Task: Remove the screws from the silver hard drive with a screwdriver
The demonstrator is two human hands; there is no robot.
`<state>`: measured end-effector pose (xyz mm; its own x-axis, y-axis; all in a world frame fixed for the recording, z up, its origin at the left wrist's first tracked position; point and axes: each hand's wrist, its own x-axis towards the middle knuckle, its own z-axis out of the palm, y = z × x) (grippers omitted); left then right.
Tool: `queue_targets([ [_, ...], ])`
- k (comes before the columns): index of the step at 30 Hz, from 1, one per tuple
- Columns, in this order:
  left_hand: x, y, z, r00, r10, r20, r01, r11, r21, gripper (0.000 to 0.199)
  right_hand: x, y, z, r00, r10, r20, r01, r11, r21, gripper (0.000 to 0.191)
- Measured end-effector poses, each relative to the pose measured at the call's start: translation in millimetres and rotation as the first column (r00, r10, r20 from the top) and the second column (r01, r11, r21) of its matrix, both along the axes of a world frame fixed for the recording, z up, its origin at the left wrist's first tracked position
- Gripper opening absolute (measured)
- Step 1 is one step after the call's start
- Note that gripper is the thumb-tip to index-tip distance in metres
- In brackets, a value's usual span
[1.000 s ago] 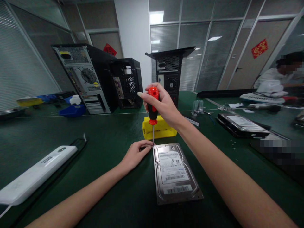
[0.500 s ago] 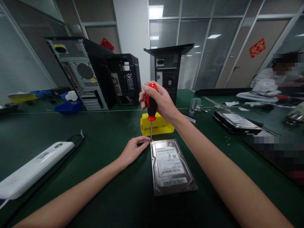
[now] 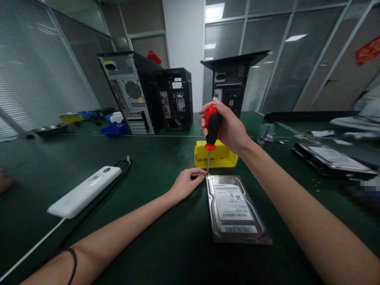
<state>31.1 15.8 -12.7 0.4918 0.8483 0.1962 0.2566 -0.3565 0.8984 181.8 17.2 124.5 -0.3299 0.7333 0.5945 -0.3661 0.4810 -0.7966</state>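
A silver hard drive (image 3: 234, 208) with a white label lies flat on the green table, label up. My right hand (image 3: 230, 126) is closed around the red and black handle of a screwdriver (image 3: 212, 126). The screwdriver leans slightly, shaft down, with its tip at the drive's far left corner. At that same corner my left hand (image 3: 187, 183) rests on the table, thumb and index finger bent together against the drive beside the tip. Fingertips and screwdriver tip meet closely, so the exact contact is hard to see. Just behind stands a yellow plastic bin (image 3: 222, 156).
Computer cases (image 3: 133, 91) stand at the back. A white power strip (image 3: 86, 190) with cables lies left, a blue tray (image 3: 114, 130) beyond it. At right are another hard drive (image 3: 332, 158) and a clear plastic container (image 3: 266, 132). Another person's hand (image 3: 4, 182) shows at the left edge.
My view has swung left, so everything appears shifted to the right. The screwdriver's handle leans a little more to the right; its tip stays at the same corner. Another hand appears at far left.
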Motion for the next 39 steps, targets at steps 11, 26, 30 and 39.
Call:
queue_targets([
  [11, -2.4, -0.4, -1.6, 1.0, -0.011, -0.013, 0.011, 1.0, 0.017, 0.02, -1.5, -0.1, -3.4, 0.995, -0.097, 0.001, 0.097, 0.995, 0.027, 0.029],
  [26, -2.4, -4.0, 3.0, 0.998, -0.067, 0.019, 0.067, 0.998, -0.01, 0.027, -0.3, 0.7, -7.8, 0.986, -0.137, 0.09, 0.131, 0.989, 0.073, 0.028],
  [30, -2.0, -5.9, 6.5, 0.997, -0.074, -0.019, 0.074, 0.997, 0.007, 0.028, -0.3, -3.3, -5.0, 0.991, -0.051, 0.123, 0.049, 0.999, 0.016, 0.028],
  [39, -2.9, -6.6, 6.8, 0.995, -0.065, -0.072, 0.067, 0.997, 0.029, 0.024, 4.4, 1.7, -3.0, 0.986, -0.1, 0.135, 0.099, 0.995, 0.01, 0.02],
])
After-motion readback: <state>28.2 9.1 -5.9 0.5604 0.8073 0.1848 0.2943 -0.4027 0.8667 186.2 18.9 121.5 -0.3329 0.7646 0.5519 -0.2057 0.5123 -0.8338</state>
